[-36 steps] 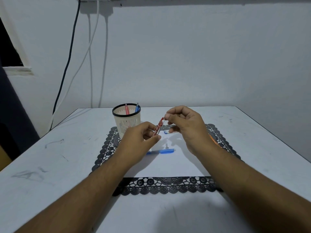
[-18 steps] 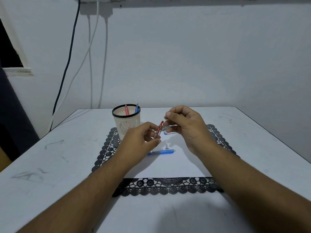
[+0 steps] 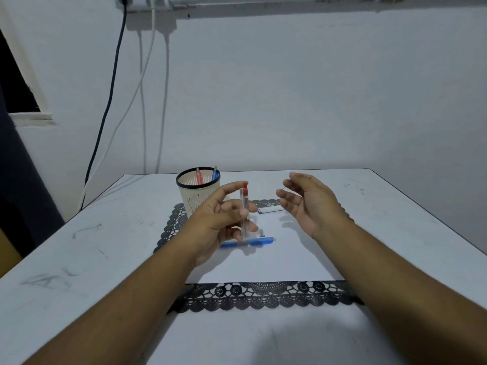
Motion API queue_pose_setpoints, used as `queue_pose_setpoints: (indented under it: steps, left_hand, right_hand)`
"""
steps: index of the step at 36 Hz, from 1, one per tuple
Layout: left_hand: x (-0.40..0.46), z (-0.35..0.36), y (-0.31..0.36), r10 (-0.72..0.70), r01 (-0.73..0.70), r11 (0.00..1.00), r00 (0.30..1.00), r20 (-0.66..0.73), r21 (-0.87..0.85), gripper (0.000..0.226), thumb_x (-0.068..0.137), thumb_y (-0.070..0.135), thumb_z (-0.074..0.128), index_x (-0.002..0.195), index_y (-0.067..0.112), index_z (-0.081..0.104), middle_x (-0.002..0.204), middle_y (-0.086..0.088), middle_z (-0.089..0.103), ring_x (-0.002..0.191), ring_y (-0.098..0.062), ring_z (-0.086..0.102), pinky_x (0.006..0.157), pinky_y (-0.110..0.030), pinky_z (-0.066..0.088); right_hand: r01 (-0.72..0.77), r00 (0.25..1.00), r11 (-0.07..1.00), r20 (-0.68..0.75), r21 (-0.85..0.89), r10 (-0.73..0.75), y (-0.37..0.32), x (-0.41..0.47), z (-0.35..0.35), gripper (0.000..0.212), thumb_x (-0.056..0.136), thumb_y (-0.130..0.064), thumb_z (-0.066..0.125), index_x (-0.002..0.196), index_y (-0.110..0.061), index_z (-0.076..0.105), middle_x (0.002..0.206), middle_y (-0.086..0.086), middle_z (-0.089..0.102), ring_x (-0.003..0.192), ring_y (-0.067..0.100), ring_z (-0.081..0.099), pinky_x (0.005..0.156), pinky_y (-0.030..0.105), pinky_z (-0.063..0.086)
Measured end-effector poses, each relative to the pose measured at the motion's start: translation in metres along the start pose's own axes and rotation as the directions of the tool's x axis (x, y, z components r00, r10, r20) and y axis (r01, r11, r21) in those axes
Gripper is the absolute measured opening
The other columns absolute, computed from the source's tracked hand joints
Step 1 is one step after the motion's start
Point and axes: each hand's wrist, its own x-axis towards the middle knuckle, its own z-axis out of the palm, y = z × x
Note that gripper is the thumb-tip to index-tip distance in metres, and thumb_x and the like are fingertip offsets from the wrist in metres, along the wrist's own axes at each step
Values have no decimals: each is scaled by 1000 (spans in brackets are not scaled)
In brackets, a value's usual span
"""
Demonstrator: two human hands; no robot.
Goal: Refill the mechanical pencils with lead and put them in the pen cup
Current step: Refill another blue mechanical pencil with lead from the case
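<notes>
- Left hand point(image 3: 224, 222) raised above the mat, fingers and thumb curled round a clear mechanical pencil with a red cap point(image 3: 244, 209), held nearly upright, red end on top.
- Right hand point(image 3: 307, 201) lifted to the right of it, palm turned inward, fingers loosely curved; a thin lead point(image 3: 291, 192) pinched at the fingertips, faint and hard to make out.
- The 2 hands apart, not touching.
- Blue mechanical pencil point(image 3: 247, 242) lying flat on the white sheet point(image 3: 263, 267), just below the left hand, pointing left to right.
- Small loose part point(image 3: 261, 234) standing on the sheet just above the blue pencil; too small to tell what kind.
- Clear lead case with a blue end point(image 3: 271, 210) lying on the sheet farther back, between the 2 hands.
- Pen cup point(image 3: 197, 197), cream with a black rim, standing at the back left corner of the black lace mat point(image 3: 263, 296); 1 red pencil point(image 3: 199, 176) and 1 blue pencil point(image 3: 215, 175) upright inside.
- White sheet spread over the middle of the mat, lace border showing at front and sides.
- All resting on a white surface point(image 3: 79, 259) marked with grey scuffs.
- Black and white cables point(image 3: 116, 75) hanging down the wall behind.
</notes>
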Motion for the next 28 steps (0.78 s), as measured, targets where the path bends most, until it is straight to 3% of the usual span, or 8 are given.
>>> queue_pose_setpoints:
  steps: [6, 12, 14, 17, 19, 22, 26, 28]
  left_hand:
    - [0, -2, 1, -31, 33, 996, 999, -22, 84, 50, 82, 8, 72, 129, 22, 59, 99, -13, 72, 69, -29, 71, 47, -26, 51]
    - [2, 0, 4, 85, -40, 881, 993, -76, 472, 43, 94, 3, 70, 128, 28, 61, 101, -4, 75, 79, -29, 73, 59, -33, 53]
    - [10, 3, 4, 153, -40, 743, 982, -111, 669, 46, 94, 9, 72, 132, 32, 59, 102, 5, 75, 81, -20, 73, 63, -31, 54]
    - [24, 7, 4, 226, 0, 427, 968, -106, 904, 42, 95, 23, 72, 134, 36, 61, 106, 16, 70, 89, -5, 68, 82, -32, 58]
    - [34, 12, 4, 223, -2, 268, 973, -60, 963, 32, 97, 27, 69, 129, 33, 66, 109, 14, 72, 94, -7, 67, 86, -37, 58]
    - [54, 15, 4, 214, 22, 27, 976, -27, 999, 22, 98, 28, 63, 119, 33, 69, 107, 9, 73, 93, -15, 65, 82, -39, 59]
    - [84, 18, 1, 175, 97, -159, 982, -69, 983, 25, 98, 21, 56, 114, 36, 68, 108, 8, 67, 93, -18, 63, 69, -32, 53]
    - [98, 18, -3, 128, 110, -157, 988, -90, 981, 24, 97, 22, 58, 113, 38, 68, 109, 9, 65, 95, -18, 62, 69, -31, 52]
  right_hand:
    - [23, 1000, 999, 11, 35, -24, -2, 3, -1, 5, 100, -5, 62, 95, -5, 62, 77, 9, 65, 61, 20, 67, 57, 29, 59]
    - [-25, 1000, 999, -2, 37, 25, -5, 4, -2, 3, 100, -7, 64, 97, -6, 63, 83, 10, 65, 62, 23, 70, 57, 31, 60]
    - [-26, 1000, 999, -7, 42, 27, -7, 6, -4, 4, 101, -8, 63, 99, -6, 62, 84, 11, 64, 61, 23, 70, 57, 32, 60]
    - [1, 1000, 997, -5, 76, -1, -8, 12, -8, 5, 102, -6, 60, 97, -5, 60, 83, 13, 63, 59, 22, 70, 57, 31, 60]
    - [21, 1000, 995, -2, 102, -21, -10, 16, -10, 6, 102, -5, 60, 97, -5, 60, 81, 13, 62, 59, 21, 69, 59, 30, 60]
    - [39, 999, 991, 2, 130, -40, -14, 20, -14, 5, 101, -1, 60, 99, -5, 61, 80, 12, 63, 60, 21, 69, 61, 30, 61]
    - [56, 998, 987, -9, 149, -55, -19, 22, -17, 9, 99, 4, 60, 102, -5, 61, 80, 13, 64, 60, 22, 68, 61, 31, 61]
    - [62, 998, 988, -18, 140, -60, -21, 22, -20, 10, 98, 4, 61, 102, -5, 62, 81, 13, 65, 62, 23, 68, 61, 32, 61]
